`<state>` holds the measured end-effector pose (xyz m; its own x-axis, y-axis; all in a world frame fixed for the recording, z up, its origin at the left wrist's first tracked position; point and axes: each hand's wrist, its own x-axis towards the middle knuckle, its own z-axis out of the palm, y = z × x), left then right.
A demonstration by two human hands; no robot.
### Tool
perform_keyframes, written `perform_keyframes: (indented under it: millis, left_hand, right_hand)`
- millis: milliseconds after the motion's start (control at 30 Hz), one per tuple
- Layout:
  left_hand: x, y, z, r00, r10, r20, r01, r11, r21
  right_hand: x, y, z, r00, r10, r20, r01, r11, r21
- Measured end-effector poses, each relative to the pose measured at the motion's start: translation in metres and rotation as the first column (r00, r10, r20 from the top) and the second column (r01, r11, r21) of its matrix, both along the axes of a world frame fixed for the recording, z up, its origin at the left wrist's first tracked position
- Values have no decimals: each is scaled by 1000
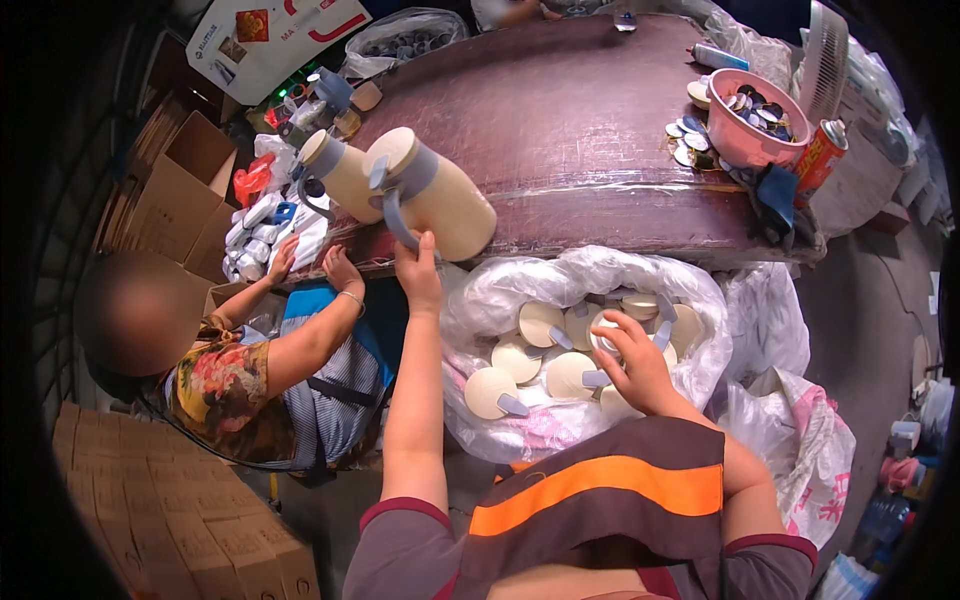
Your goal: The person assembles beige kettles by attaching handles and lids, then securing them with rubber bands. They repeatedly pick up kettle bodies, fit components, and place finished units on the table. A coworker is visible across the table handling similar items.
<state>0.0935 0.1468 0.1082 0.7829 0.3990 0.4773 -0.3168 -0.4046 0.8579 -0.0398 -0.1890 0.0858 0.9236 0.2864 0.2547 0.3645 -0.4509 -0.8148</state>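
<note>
Jug [450,205], cream, at edge of table [590,110]; probably light, stiff, smooth-sided, best taken by its handle [394,216], which left hand [418,275] grips; right hand [645,372] curled over lids [541,325], hold unclear.

A broad table [590,110] with a glossy, dark reddish-brown top, a shiny clear strip running across its near part. At its left end sits a cream jug [347,180] with a grey band; a second cream jug [450,205] overlaps it, its contact with the tabletop unclear. Toward the right end, a pink bowl [738,148] rests beside loose round discs [688,140]. Near it are a blue can [718,57] and an orange-red can [822,160].
</note>
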Motion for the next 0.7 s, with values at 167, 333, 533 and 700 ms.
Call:
perform_keyframes:
  millis: [167,333,533,700]
  left_hand:
    - [17,33,-29,995,93,-41,-97,990,-102]
    - [-7,6,-69,917,400,-5,-399,915,56]
    - [12,-43,-33,976,76,-202,74,765,640]
    - [63,2,-52,924,242,-296,-16,798,602]
  right_hand:
    - [-8,0,-23,998,-24,-54,23,1000,-12]
    - [-15,4,-43,990,-13,-142,7,999,-44]
    - [-25,4,-56,991,48,-127,-58,995,-79]
    - [-22,8,-57,976,49,-212,-54,998,-15]
